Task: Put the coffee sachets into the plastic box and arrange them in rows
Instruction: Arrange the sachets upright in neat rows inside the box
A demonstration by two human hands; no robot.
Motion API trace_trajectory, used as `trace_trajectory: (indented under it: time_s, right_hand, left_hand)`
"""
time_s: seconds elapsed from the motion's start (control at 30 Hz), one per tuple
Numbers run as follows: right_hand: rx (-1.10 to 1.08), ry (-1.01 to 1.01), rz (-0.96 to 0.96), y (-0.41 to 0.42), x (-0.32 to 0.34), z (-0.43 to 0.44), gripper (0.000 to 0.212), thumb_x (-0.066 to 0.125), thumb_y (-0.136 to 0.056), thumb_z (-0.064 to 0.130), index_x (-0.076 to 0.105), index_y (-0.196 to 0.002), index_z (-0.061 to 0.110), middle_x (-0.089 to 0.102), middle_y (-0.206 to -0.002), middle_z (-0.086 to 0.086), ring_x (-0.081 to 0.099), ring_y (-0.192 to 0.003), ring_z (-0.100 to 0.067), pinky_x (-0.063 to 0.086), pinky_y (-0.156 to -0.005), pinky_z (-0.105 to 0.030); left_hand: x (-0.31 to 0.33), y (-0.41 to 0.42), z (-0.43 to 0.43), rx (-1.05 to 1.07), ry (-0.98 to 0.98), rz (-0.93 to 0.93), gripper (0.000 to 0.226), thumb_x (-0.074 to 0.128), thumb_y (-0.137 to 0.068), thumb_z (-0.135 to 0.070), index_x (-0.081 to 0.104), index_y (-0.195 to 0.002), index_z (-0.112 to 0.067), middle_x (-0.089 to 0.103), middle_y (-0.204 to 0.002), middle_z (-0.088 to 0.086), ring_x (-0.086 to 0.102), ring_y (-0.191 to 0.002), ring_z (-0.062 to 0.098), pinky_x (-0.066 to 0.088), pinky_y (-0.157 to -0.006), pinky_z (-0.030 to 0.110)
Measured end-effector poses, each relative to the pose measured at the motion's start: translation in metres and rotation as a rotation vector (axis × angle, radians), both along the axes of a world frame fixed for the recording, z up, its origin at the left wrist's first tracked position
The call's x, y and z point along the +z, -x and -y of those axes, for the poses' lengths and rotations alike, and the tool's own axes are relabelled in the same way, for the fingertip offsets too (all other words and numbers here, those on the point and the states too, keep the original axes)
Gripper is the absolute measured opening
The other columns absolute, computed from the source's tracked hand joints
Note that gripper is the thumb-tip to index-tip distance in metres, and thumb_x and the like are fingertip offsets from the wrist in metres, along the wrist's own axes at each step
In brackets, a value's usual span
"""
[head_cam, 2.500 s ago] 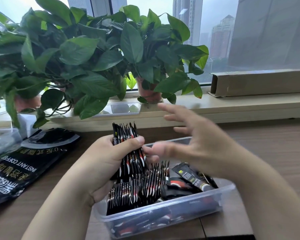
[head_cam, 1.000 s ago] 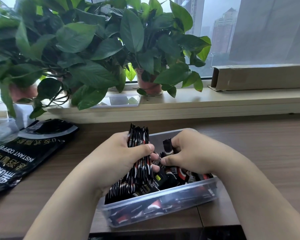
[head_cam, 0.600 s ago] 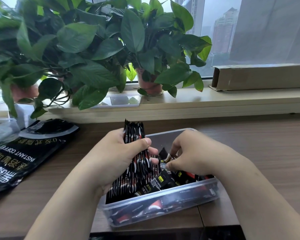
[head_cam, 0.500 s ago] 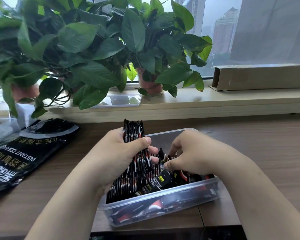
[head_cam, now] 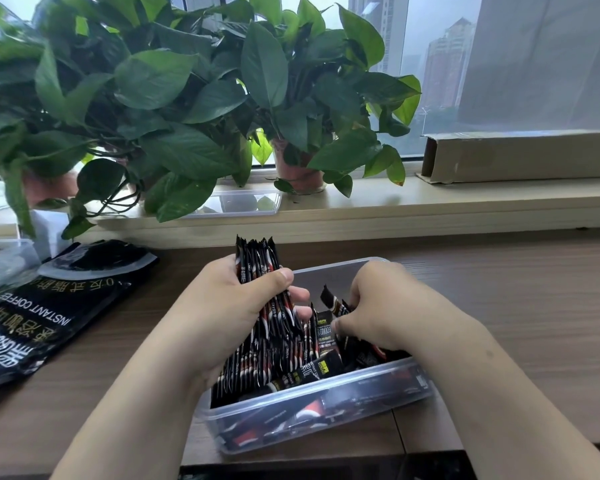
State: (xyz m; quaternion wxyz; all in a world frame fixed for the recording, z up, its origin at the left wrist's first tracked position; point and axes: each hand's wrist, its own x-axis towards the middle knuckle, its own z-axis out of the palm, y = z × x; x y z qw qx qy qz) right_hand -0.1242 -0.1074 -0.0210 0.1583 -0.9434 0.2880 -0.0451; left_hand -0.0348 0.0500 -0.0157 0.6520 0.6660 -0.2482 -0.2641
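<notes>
Gripping coffee sachets (head_cam: 256, 258) — left hand (head_cam: 224, 317)

black sachets (head_cam: 257, 268) with red and white markings, a clear box (head_cam: 326, 407), green plants (head_cam: 187, 98), a brown table (head_cam: 516, 306).

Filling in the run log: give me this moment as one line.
left hand: grips sachet bundle upright | right hand: pinches loose sachet inside box | rows: unfinished
</notes>
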Motion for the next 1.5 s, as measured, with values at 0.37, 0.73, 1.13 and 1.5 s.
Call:
trace_trajectory:
  time_s: [0.37, 0.73, 1.13, 1.5]
  right_hand:
    - [0.24, -0.395, 0.555, 0.019, 0.03, -0.017, 0.016, 0.075, -0.086, 0.032, 0.077, -0.078, 0.018, 0.071, -0.062, 0.006, 0.063, -0.051, -0.007, 0.051, -0.049, -0.018]
    - [0.317, -0.599, 0.5, 0.012, 0.02, -0.027, 0.014, 0.082, -0.078, 0.029, 0.078, -0.087, 0.019, 0.076, -0.083, -0.009, 0.068, -0.058, -0.012, 0.06, -0.056, -0.028]
    - [0.115, -0.48, 0.545, 0.012, 0.019, -0.018, 0.02, 0.073, -0.075, 0.026, 0.074, -0.075, 0.006, 0.06, -0.058, -0.006, 0.043, -0.05, -0.011, 0.036, -0.051, -0.025]
    - [-0.158, -0.332, 0.666, 0.012, 0.007, 0.021, 0.017, 0.074, -0.073, 0.031, 0.072, -0.062, 0.018, 0.062, -0.049, 0.009, 0.048, -0.046, -0.002, 0.042, -0.052, -0.022]
  left_hand:
    - [0.002, -0.002, -0.003, -0.056, 0.112, -0.076, 0.02, 0.065, -0.093, -0.013, 0.066, -0.104, 0.004, 0.076, -0.096, 0.021, 0.076, -0.086, 0.032, 0.063, -0.067, 0.043]
    - [0.002, -0.003, -0.008, -0.092, 0.133, -0.123, 0.034, 0.07, -0.086, -0.016, 0.066, -0.109, 0.008, 0.069, -0.106, 0.036, 0.072, -0.087, 0.043, 0.063, -0.074, 0.048]
    - [0.01, 0.01, -0.003, 0.06, 0.07, 0.049, 0.01, 0.061, -0.096, -0.006, 0.065, -0.104, -0.002, 0.077, -0.082, 0.016, 0.075, -0.072, 0.028, 0.064, -0.072, 0.044]
    - [0.021, -0.006, -0.01, -0.143, -0.383, 1.003, 0.019, 0.074, -0.084, -0.032, 0.064, -0.074, -0.02, 0.064, -0.063, -0.002, 0.058, -0.052, 0.009, 0.052, -0.055, 0.036]
